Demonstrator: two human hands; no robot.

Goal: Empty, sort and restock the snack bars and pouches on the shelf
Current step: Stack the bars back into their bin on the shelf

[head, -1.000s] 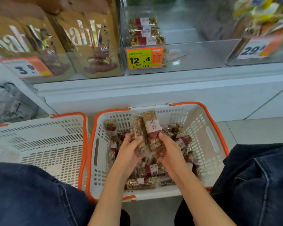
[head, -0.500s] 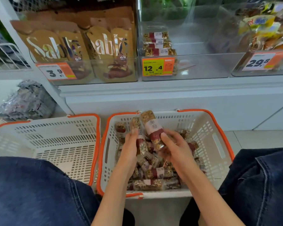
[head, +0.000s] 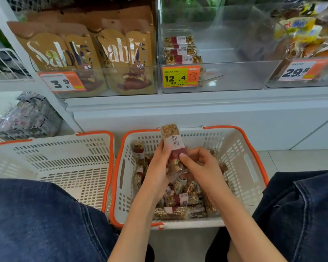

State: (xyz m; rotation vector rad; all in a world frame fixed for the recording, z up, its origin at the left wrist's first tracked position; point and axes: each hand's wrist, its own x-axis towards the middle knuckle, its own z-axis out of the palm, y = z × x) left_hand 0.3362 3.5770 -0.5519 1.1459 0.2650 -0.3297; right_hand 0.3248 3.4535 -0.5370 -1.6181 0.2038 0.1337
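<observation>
Snack bar (head: 173,146) stands nearly upright above the right basket (head: 240,148), gripped by both hands: left hand (head: 157,167) curls round its left side, right hand (head: 201,167) pinches its lower half, thumb on the red band. 4 bars (head: 181,51) sit stacked on the shelf bin above tag 12.4.

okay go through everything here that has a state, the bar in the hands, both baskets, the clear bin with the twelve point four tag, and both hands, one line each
Snack bar: upright, held.
Right basket: holds loose bars.
Left basket: nothing visible inside.
Clear bin: short bar stack at left.
Left hand: grips bar.
Right hand: pinches bar.
</observation>
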